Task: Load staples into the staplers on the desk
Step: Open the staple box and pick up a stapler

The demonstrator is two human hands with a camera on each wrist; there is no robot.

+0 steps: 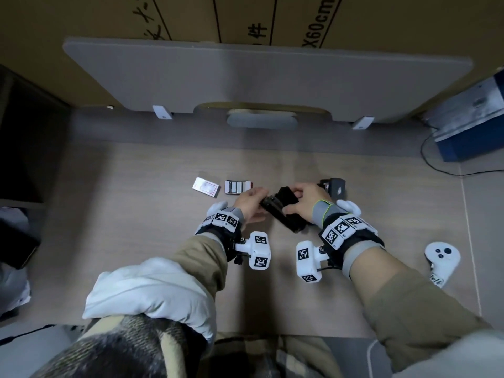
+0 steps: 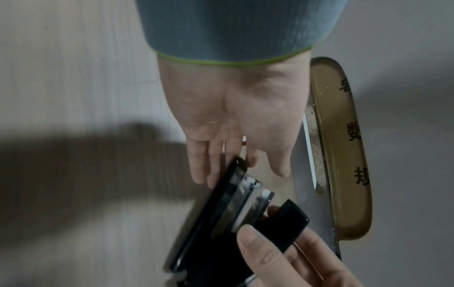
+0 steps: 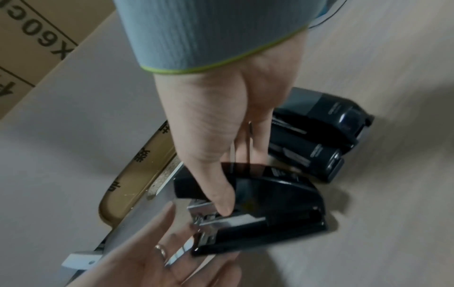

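Observation:
A black stapler (image 1: 283, 216) lies at the middle of the desk with its top cover lifted and its metal magazine (image 3: 228, 221) showing. My right hand (image 1: 298, 196) grips the lifted cover (image 3: 282, 194), thumb on its near side and fingers behind. My left hand (image 1: 256, 193) reaches in with straight fingers (image 2: 199, 170) and touches the stapler's (image 2: 216, 223) front end; it holds nothing I can see. An open box of staple strips (image 1: 238, 186) and its sleeve (image 1: 206, 187) lie just left of the hands. Another dark stapler (image 1: 334, 186) sits behind my right hand.
A grey divider panel (image 1: 245, 77) stands along the back of the wooden desk (image 1: 136, 227), with cardboard boxes behind it. A white controller (image 1: 441, 259) lies at the right, and a blue box (image 1: 469, 137) with a cable sits at the far right.

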